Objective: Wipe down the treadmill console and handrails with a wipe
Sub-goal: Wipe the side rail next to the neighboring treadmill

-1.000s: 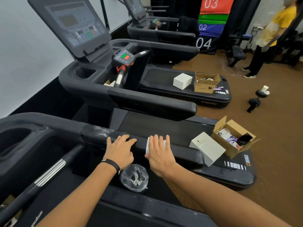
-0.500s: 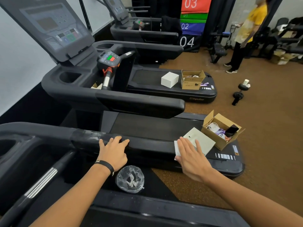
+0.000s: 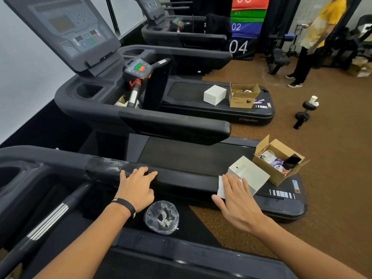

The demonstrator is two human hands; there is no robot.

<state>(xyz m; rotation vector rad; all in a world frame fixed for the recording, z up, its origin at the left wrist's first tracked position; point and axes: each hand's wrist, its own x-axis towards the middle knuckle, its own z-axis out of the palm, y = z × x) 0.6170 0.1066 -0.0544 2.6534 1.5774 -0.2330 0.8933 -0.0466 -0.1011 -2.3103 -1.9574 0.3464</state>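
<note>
Now the right hand (image 3: 238, 202), fingers flat, presses a white wipe (image 3: 221, 187) on the handrail (image 3: 181, 177); left hand (image 3: 136, 189) rests flat. Lower centre, a clear cup (image 3: 161, 217) holds crumpled paper.

The handrail (image 3: 181, 178) is matte black with pale grey smears; the wipe (image 3: 221, 187) on it is white. A black wristband (image 3: 124, 206) carries white lettering. The cardboard box (image 3: 279, 160) is tan, the floor (image 3: 332, 178) speckled brown, and the console buttons (image 3: 140, 67) green and red.
</note>
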